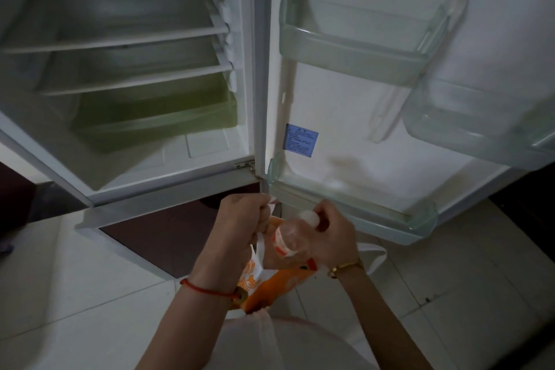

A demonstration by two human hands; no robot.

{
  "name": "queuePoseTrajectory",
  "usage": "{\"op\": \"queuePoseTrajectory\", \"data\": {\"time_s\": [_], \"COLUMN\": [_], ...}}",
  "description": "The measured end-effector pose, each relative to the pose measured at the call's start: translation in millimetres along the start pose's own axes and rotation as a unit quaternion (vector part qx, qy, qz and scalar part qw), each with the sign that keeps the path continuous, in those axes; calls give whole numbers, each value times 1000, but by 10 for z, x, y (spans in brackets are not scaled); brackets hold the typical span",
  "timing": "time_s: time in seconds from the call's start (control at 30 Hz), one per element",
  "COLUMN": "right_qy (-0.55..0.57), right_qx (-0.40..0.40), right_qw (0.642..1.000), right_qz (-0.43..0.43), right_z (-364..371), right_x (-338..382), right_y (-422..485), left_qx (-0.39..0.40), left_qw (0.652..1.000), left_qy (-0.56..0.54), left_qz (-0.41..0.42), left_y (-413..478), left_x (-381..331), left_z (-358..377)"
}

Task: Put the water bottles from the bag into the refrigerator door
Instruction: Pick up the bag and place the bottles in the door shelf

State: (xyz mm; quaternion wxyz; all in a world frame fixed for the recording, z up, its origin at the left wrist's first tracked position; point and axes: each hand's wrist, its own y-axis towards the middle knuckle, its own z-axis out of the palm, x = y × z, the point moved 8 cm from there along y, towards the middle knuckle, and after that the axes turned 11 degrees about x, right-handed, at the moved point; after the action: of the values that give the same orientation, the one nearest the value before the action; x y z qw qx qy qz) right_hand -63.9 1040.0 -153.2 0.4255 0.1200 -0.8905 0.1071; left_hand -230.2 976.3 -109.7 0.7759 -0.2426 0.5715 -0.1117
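Water bottle, clear plastic, white cap, orange-and-white label point(289, 238): at the mouth of the orange-and-white carrier bag point(270, 282). Right hand point(333, 234) grasps it near the cap; left hand point(243, 216) clenches the bag's handle. Advice: lift clear, keep upright, seat in translucent lower door shelf point(375, 216).

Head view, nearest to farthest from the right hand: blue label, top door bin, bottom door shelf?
1. bottom door shelf, just beyond the right hand holding the water bottle.
2. blue label, higher on the door.
3. top door bin, uppermost.
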Motion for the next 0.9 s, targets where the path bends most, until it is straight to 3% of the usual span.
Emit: {"op": "queuePoseTrajectory", "data": {"time_s": [0.1, 0.27, 0.43, 0.6, 0.9], "right_qy": [10, 39, -22, -67, -113], "right_qx": [-58, -80, -110, -94, -35], "right_qw": [996, 983, 969, 965, 978], "right_qz": [-63, -160, -218, -234, -171], "right_z": [-403, -866, -1017, -861, -385], "right_x": [351, 768, 1044, 1115, 840], "right_y": [-1, 49, 199, 446, 1111], "left_qx": [-6, -20, -36, -40, -47], "left_qw": [1000, 999, 999, 999, 998], "left_qy": [-15, -24, -32, -31, -22], "left_qz": [2, 9, 2, -7, -19], "left_y": [31, 35, 35, 67, 96], "left_x": [35, 24, 41, 53, 42], "left_z": [-15, -75, -210, -288, -318]}}
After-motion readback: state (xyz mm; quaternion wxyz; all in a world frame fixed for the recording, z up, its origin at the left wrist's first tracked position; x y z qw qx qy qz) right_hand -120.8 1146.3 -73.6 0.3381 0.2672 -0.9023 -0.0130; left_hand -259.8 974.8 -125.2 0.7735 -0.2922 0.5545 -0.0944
